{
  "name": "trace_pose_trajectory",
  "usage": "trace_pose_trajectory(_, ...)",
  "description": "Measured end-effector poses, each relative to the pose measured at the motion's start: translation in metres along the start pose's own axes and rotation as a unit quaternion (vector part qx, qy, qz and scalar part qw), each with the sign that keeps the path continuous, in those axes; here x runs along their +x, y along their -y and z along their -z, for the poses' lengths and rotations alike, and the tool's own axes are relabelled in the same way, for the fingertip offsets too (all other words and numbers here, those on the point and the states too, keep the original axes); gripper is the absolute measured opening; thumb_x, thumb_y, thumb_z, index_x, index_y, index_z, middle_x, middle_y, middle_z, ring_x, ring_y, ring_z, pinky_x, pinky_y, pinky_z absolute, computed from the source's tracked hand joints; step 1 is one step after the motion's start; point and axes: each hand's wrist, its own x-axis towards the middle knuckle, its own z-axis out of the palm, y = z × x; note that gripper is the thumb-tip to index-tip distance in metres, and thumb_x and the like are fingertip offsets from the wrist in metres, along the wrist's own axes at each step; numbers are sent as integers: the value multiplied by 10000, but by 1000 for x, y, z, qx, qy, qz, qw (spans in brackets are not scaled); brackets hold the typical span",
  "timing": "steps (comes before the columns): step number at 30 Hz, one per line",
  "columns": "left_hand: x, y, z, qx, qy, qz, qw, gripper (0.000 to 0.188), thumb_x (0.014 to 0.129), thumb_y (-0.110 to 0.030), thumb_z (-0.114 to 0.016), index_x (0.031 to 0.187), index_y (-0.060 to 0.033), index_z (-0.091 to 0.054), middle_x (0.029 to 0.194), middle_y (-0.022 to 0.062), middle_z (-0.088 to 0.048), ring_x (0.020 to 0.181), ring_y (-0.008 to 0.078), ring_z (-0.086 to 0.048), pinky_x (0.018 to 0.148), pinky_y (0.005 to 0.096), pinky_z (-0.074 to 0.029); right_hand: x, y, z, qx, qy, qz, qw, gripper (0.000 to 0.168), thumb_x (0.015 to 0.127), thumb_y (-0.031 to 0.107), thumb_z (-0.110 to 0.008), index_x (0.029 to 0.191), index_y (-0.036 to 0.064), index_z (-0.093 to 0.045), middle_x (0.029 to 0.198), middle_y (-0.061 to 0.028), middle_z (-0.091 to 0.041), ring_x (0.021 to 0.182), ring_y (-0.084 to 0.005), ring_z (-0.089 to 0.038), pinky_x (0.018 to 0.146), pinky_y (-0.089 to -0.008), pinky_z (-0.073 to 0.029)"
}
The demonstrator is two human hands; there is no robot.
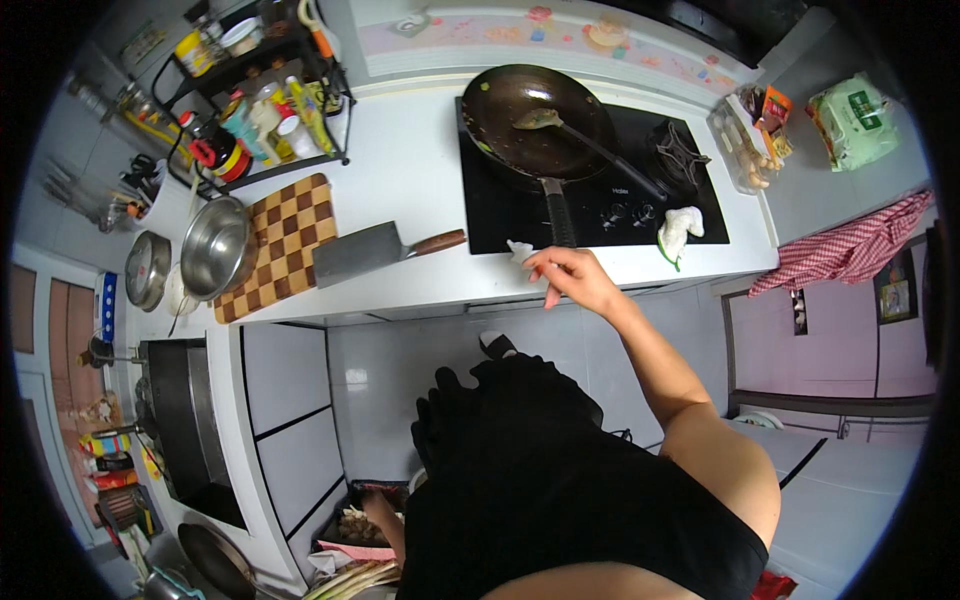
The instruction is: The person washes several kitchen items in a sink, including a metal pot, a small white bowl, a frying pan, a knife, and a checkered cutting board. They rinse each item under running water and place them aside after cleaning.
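Observation:
My right hand is over the counter's front edge, just below the wok handle. Its fingers pinch a small crumpled white tissue. My left hand is low by my side, blurred and partly hidden by my black clothing. It is over a dark box on the floor that holds what look like garlic bulbs. A dark wok sits on the black gas hob, with a long-handled spatula resting in it. Left of my right hand lies a cleaver with a wooden handle.
A checkered cutting board and a steel bowl stand left of the cleaver. Behind them is a condiment rack. A white cloth lies on the hob's front right corner. Scallions lie beside the floor box. The sink is at left.

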Motion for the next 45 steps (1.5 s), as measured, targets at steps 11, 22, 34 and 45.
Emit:
trace_pose_trajectory(11,108,-555,355,-687,375,-190,593,440,979,-306,-533,1254,36,-510,1168,182,-616,1054,257,-622,934,330,-508,8,7,137,-117,-165,79,976,136,883,40,-600,967,8,-701,822,-86,-672,671,-133,-657,590,-239,-518)
trace_pose_trajectory(22,81,-681,365,-622,522,-54,581,243,801,-181,-743,718,-48,-558,577,39,-506,467,108,-466,447,248,-394,-18,-46,196,-114,-228,3,967,163,924,28,-561,1017,-22,-685,878,-101,-673,725,-125,-645,633,-253,-550)
trace_pose_trajectory(34,37,-474,405,-715,406,-118,558,167,757,27,-676,800,6,-516,531,71,-474,404,135,-446,394,288,-364,21,-41,228,-139,-206,49,967,253,990,211,-523,1110,32,-657,832,-30,-650,666,-68,-566,604,-194,-463)
trace_pose_trajectory(45,-13,-165,383,-863,181,29,471,192,733,56,-600,824,-34,-457,529,30,-432,396,105,-424,385,258,-340,139,63,-79,-138,70,172,973,200,971,100,-532,1065,-10,-669,798,-57,-662,649,-77,-576,589,-205,-474)
